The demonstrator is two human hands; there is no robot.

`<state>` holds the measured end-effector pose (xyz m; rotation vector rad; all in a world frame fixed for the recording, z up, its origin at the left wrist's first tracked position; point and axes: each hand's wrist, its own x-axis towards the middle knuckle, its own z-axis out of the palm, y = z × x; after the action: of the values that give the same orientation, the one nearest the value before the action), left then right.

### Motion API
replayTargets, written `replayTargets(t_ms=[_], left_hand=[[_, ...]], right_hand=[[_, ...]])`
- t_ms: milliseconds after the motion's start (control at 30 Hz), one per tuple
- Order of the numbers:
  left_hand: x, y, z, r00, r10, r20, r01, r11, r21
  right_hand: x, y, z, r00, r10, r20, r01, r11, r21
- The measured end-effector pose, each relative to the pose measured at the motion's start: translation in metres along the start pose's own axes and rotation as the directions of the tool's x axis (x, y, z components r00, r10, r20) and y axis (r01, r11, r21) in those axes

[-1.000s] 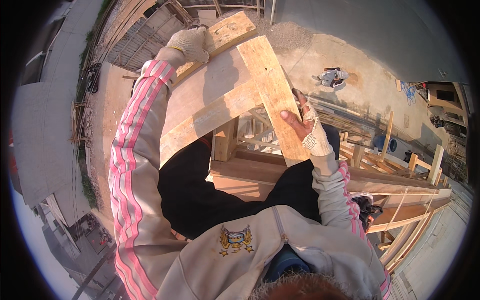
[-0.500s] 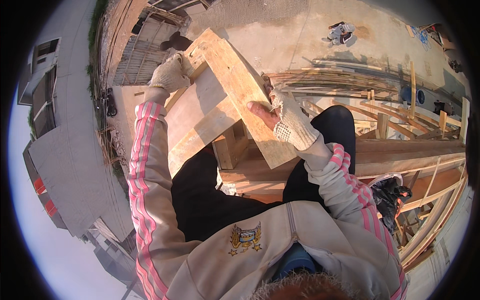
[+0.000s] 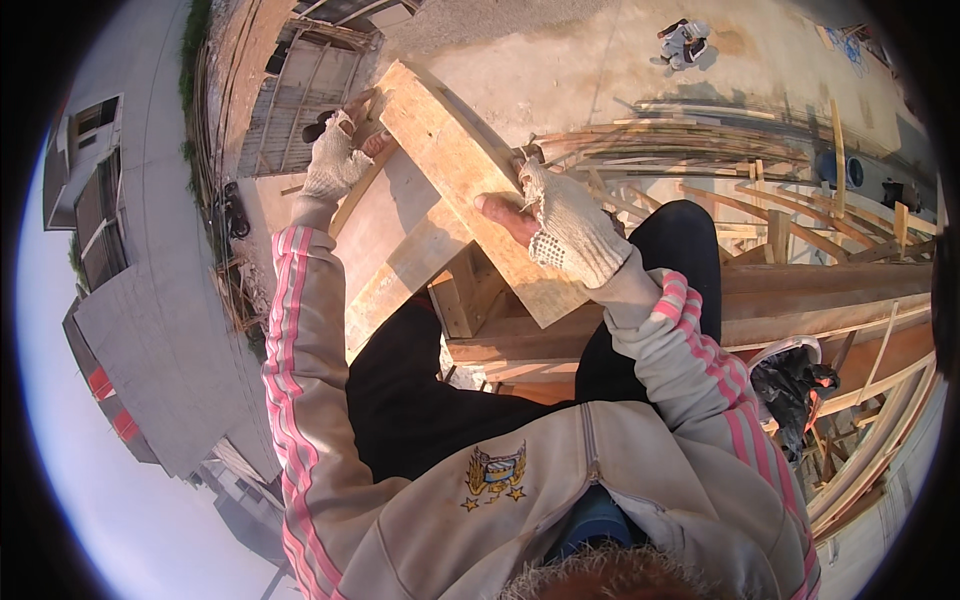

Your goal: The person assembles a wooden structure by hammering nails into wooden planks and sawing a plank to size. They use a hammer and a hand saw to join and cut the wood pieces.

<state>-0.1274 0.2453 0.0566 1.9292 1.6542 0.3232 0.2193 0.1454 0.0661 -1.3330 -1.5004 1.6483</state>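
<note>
My two hands hold a frame of joined wooden boards above my lap, both in cream knitted gloves with bare fingertips. My right hand (image 3: 570, 230) is closed round the edge of a broad, pale plank (image 3: 460, 170), its thumb lying on the upper face. At the far left corner, my left hand (image 3: 338, 165) grips the frame near the plank's end; its fingers are partly hidden. A dark object (image 3: 318, 128) shows beside that hand, too unclear to name. A second board (image 3: 410, 265) slants from under the plank toward my left thigh.
Under the frame are a short wood block (image 3: 465, 295) and a long brown beam (image 3: 820, 290). Stacked timber strips (image 3: 690, 150) lie beyond on the right. A black bag (image 3: 795, 385) hangs at the right. Farther off a person (image 3: 683, 45) is on the ground, near a blue barrel (image 3: 838, 168).
My right hand and the plank have shifted slightly left. My left hand has moved slightly down and turned, and the dark object beside it now sits lower and farther left.
</note>
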Motion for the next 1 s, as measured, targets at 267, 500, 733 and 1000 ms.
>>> replayTargets(t_ms=[267,500,733,1000], left_hand=[[-0.002,0.014,0.016,0.991,0.003,-0.136,0.002,0.999,0.037],[0.006,0.019,0.028,0.977,-0.098,-0.191,0.12,0.987,0.107],[0.009,0.017,0.031,0.976,-0.103,-0.192,0.077,0.988,-0.138],[0.01,0.016,0.04,0.998,-0.026,-0.057,-0.009,0.845,-0.534]], right_hand=[[0.012,0.011,0.003,0.998,0.017,0.056,-0.015,0.999,-0.043],[0.018,-0.005,0.0,0.994,0.09,0.068,-0.079,0.986,-0.149],[0.004,-0.004,-0.007,0.999,0.044,0.004,-0.041,0.961,-0.273],[-0.052,-0.037,-0.062,0.931,-0.219,-0.291,0.202,0.976,-0.088]])
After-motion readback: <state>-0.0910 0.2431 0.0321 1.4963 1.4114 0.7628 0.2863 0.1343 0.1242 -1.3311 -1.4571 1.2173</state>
